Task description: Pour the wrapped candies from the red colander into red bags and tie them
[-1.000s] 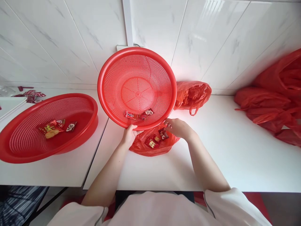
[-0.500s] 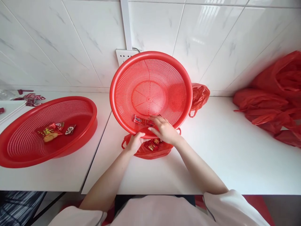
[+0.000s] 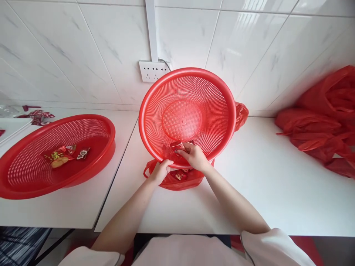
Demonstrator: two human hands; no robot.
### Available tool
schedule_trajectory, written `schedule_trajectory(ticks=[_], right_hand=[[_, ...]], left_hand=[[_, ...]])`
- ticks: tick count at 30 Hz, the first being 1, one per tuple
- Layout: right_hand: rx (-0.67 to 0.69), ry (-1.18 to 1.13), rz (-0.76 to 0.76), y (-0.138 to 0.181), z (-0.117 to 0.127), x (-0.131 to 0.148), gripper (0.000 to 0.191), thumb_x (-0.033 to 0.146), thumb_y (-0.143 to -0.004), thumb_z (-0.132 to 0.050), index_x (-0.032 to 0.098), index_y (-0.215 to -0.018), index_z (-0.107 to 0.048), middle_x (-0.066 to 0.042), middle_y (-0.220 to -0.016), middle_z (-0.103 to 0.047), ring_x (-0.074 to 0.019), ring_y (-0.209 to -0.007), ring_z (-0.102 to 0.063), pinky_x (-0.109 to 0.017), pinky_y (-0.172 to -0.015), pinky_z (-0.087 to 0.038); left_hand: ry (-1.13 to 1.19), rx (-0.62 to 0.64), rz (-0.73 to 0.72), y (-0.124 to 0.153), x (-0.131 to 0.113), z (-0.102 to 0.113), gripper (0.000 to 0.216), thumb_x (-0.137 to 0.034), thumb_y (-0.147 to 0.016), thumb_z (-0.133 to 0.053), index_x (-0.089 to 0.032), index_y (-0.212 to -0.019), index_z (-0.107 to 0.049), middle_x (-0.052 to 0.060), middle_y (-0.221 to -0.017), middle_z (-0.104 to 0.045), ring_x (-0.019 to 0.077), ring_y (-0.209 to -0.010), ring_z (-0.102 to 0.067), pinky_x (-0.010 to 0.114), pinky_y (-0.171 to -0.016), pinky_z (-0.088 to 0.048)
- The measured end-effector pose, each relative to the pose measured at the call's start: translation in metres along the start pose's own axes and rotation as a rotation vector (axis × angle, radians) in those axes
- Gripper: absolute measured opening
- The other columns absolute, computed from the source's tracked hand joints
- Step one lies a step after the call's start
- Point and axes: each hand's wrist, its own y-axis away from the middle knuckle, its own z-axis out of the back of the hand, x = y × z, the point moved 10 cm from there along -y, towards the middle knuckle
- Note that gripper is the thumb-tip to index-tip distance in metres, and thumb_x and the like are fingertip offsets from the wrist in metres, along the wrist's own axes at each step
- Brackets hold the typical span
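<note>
A round red mesh basket (image 3: 213, 111) is tipped up on its edge, its open side facing me. My left hand (image 3: 160, 170) grips its lower rim. Inside the basket's bottom edge, my right hand (image 3: 194, 157) pinches small red snack packets (image 3: 177, 145). Just below the rim lies an open red plastic bag (image 3: 191, 180) holding a few more red packets (image 3: 181, 174).
A second red mesh basket (image 3: 33, 173) with several snack packets (image 3: 59, 157) rests on the left table. A red bag (image 3: 241, 114) shows behind the tilted basket and more red bags (image 3: 318, 129) are piled at the right. A wall socket (image 3: 151, 70) is above.
The tilted basket has shifted to the right and nearer the bag. My right hand rose from the bag into the basket and closed on the packets there.
</note>
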Motion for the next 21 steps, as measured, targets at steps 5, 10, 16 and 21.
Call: schedule_trajectory(ticks=[5, 10, 16, 21], right_hand=[[0.056, -0.314, -0.117, 0.001, 0.006, -0.011, 0.034, 0.048, -0.083, -0.058, 0.017, -0.095, -0.068, -0.002, -0.070, -0.066, -0.0197, -0.071, -0.063, -0.030, -0.061, -0.049], [0.116, -0.426, -0.141, 0.002, 0.001, -0.008, 0.036, 0.049, -0.079, -0.064, 0.016, -0.093, -0.068, -0.004, -0.081, -0.069, -0.0198, -0.078, -0.064, -0.031, -0.068, -0.052], [0.454, -0.260, -0.241, 0.021, -0.024, -0.012, 0.036, 0.048, -0.082, -0.060, 0.022, -0.107, -0.064, -0.001, -0.081, -0.069, -0.0147, -0.060, -0.062, -0.025, -0.047, -0.049], [0.517, 0.019, -0.169, 0.026, -0.038, -0.016, 0.048, 0.028, -0.078, -0.066, 0.029, -0.125, -0.055, -0.002, -0.103, -0.070, -0.0186, -0.085, -0.068, -0.027, -0.066, -0.053]], left_hand=[[0.012, -0.068, -0.085, -0.005, -0.024, 0.023, 0.030, -0.022, -0.074, -0.059, -0.015, -0.103, -0.068, 0.009, -0.099, -0.072, 0.0308, -0.103, -0.065, 0.044, -0.089, -0.053], [0.035, -0.107, -0.220, -0.007, -0.051, 0.034, 0.032, -0.020, -0.073, -0.057, -0.011, -0.102, -0.066, 0.012, -0.102, -0.071, 0.0296, -0.101, -0.066, 0.045, -0.089, -0.052], [0.067, -0.170, -0.340, -0.004, -0.071, 0.046, 0.028, -0.016, -0.071, -0.058, -0.015, -0.098, -0.065, 0.008, -0.106, -0.069, 0.0282, -0.108, -0.063, 0.043, -0.090, -0.052], [0.055, -0.197, -0.356, -0.003, -0.072, 0.049, 0.034, -0.015, -0.070, -0.059, -0.015, -0.104, -0.062, 0.008, -0.104, -0.069, 0.0270, -0.106, -0.063, 0.043, -0.090, -0.053]])
